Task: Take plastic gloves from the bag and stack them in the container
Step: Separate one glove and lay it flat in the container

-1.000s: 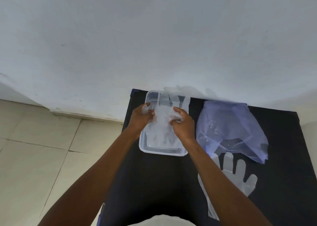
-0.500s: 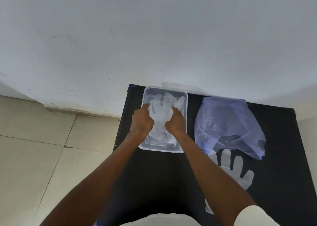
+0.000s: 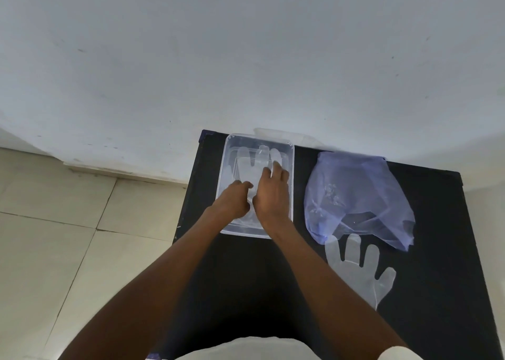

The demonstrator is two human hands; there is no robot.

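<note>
Head view, gloves: clear glove (image 3: 252,165) now lies flat inside the container (image 3: 290,184), no longer bunched.
Left hand (image 3: 232,202): fingers curled, pressing the glove's cuff.
Right hand (image 3: 272,193): spread flat, smoothing it.
Surface (image 3: 437,277): bag (image 3: 355,195) beside container; another glove (image 3: 360,269) below it.

Clear rectangular container (image 3: 228,152) holding a flattened clear glove (image 3: 252,165), fingers pointing away. Right of the container, a crumpled bluish bag (image 3: 355,193). Below the bag, a second clear glove (image 3: 360,272), flat, fingers spread.
</note>
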